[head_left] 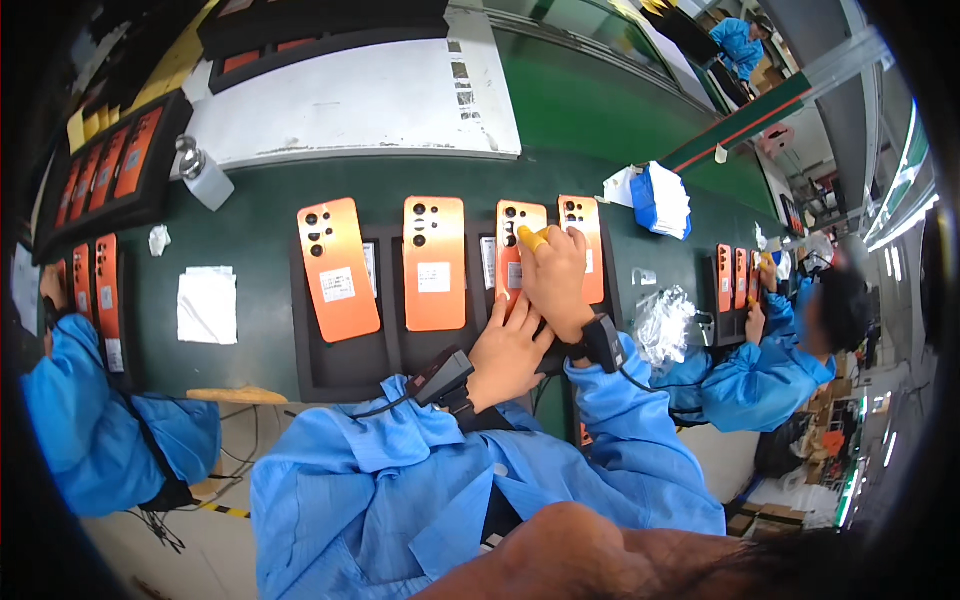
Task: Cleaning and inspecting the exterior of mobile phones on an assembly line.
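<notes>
Four orange smartphones lie back-up in a row on a black foam tray [350, 372]. They are a left phone [341, 255], a second phone [436, 300], a third phone [507, 255] and a right phone [592, 285]. Each has a white label. My right hand [556, 285], yellow finger cots on its fingertips, is closed, with those tips at the third phone's cameras; anything pinched there is too small to make out. My left hand [505, 355] lies open, fingers outstretched across that phone's lower end. Both wrists wear black devices.
A metal-topped bottle [204, 175], folded white cloth [207, 305] and tissue scrap [159, 240] sit left. To the right are a blue pack of wipes [658, 200] and crumpled clear plastic [665, 325]. Co-workers in blue sit on both sides with more phones.
</notes>
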Available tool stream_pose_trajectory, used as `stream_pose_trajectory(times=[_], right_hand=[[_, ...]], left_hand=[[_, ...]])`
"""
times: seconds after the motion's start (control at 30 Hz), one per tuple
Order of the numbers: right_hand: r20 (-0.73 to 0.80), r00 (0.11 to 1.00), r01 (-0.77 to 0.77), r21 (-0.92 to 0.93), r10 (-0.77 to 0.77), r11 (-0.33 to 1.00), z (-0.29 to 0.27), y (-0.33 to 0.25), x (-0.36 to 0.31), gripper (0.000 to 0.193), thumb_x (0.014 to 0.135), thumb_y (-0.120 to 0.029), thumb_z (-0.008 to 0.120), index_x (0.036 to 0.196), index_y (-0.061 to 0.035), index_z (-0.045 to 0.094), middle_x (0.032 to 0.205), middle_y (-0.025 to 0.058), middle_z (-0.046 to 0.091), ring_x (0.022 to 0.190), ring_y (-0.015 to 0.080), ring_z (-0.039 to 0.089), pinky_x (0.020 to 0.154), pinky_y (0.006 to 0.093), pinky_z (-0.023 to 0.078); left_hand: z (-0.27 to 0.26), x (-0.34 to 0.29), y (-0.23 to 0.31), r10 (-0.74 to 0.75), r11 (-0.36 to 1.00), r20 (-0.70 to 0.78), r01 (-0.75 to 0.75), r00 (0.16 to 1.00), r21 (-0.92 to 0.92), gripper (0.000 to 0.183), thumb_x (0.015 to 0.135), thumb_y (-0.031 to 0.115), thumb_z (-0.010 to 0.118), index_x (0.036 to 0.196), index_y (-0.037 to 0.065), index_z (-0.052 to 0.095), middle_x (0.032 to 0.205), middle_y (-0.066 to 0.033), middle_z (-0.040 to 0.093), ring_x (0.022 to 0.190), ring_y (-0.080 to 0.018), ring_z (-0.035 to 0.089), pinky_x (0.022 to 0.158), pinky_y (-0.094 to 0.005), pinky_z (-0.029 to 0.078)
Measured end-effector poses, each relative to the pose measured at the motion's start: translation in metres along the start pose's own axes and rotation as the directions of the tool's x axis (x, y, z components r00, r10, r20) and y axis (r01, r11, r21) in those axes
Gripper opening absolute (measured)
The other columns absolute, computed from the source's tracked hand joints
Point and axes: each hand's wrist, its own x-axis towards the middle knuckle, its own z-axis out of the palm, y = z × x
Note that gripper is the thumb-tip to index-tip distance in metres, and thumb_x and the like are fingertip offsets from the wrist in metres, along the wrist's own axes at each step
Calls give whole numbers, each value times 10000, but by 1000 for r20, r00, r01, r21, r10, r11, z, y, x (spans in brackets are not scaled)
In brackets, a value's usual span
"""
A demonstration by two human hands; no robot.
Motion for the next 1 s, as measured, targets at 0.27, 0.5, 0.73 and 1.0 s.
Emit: stream_pose_trajectory(times=[0.27, 0.5, 0.73, 1.0], right_hand=[[-84, 995, -28, 286, 54, 958, -1, -40, 36, 127, 846, -149, 702, 863, -23, 703, 840, 153, 622, 797, 365, 588, 766, 460, 465], [134, 966, 188, 230, -222, 955, 19, -98, 37, 113, 807, -131, 677, 889, -61, 710, 858, 106, 625, 783, 309, 596, 734, 433, 475], [200, 953, 193, 172, -226, 966, 30, -101, 61, 68, 807, -124, 646, 830, -77, 690, 846, 100, 619, 778, 302, 621, 695, 409, 486], [185, 968, 126, 216, -167, 968, 28, -108, 69, 124, 871, -147, 659, 917, -33, 678, 857, 147, 614, 699, 374, 626, 627, 480, 500]], left_hand=[[-10, -25, -10, -7, 979, -202, -35, 979, -201, 551, 747, 247, 770, 1213, -14, 634, 1325, -207, 532, 1262, -383, 473, 1076, -443, 401], [-48, -80, -49, -210, 977, -304, 213, 929, -22, 531, 798, 198, 736, 1260, -27, 602, 1343, -202, 529, 1293, -392, 472, 1094, -473, 395], [-50, -83, -55, -224, 974, -259, 226, 940, -22, 539, 810, 210, 731, 1272, -35, 603, 1390, -241, 511, 1332, -415, 450, 1113, -483, 382], [-47, -84, -60, -215, 976, -290, 217, 932, -28, 503, 834, 190, 677, 1259, -67, 596, 1387, -282, 510, 1320, -431, 463, 1103, -478, 384]])
